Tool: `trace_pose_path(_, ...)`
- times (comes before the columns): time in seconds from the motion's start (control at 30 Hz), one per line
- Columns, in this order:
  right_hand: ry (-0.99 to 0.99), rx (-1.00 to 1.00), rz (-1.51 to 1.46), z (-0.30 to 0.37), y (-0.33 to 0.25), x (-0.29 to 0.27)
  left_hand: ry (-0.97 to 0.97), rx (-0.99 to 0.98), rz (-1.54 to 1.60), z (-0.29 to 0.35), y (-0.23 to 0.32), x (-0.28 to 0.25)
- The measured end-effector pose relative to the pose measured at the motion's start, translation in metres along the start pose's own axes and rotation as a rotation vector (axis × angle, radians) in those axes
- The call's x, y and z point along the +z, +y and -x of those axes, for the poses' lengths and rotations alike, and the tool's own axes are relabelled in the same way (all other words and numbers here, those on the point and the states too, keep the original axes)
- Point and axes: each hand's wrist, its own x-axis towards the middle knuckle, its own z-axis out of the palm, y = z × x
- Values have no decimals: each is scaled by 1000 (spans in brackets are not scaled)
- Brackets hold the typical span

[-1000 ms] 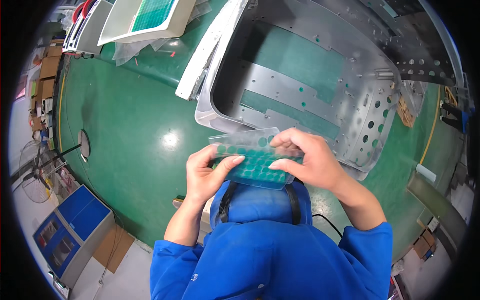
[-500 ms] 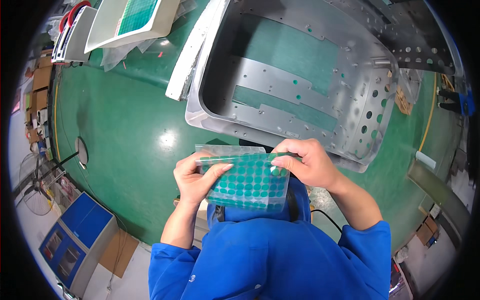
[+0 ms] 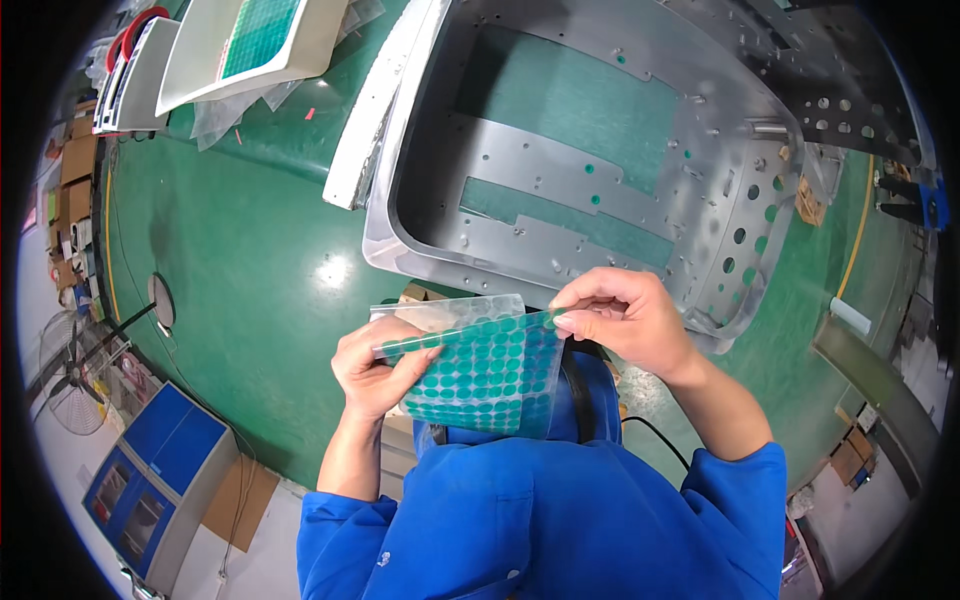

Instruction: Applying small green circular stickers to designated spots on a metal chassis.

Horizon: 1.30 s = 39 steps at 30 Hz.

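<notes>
A clear sheet of green round stickers [image 3: 485,372] is held in front of my blue work clothes, with dots in rows and a bare strip along its right side. My left hand [image 3: 385,362] grips its left edge, thumb on top and fingers behind. At the upper right corner, the thumb and forefinger of my right hand [image 3: 635,322] are pinched together. A bit of green shows at those fingertips; whether it is a loose sticker I cannot tell. A clear backing flap [image 3: 465,311] sticks up behind the sheet's top edge.
Just beyond my hands stands a large grey metal housing [image 3: 540,165] with cut-outs and holes. White foam [image 3: 365,130] lies along its left side. A white bin [image 3: 185,75] with more green sticker sheets [image 3: 260,40] is at the far left. A fan [image 3: 75,380] and a blue-and-white cabinet [image 3: 150,475] stand left.
The sheet has shifted slightly left and tilted, its right side lifting. My right fingers have moved from over the dots to the upper right corner. The view has shifted slightly.
</notes>
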Motion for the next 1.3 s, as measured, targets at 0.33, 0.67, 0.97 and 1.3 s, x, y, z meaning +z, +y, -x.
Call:
trace_pose_path(0.33,134,-528,658,-7,0,5,46,-110,12,-2,3,-2)
trace_pose_path(0.67,102,-138,697,-76,27,-36,387,-400,25,28,-4,-27)
trace_pose_path(0.97,111,-237,1051,-106,77,-47,591,-467,6,58,-17,-51)
trace_pose_path(1.3,112,-176,1155,-106,73,-42,579,-470,16,55,-21,-47)
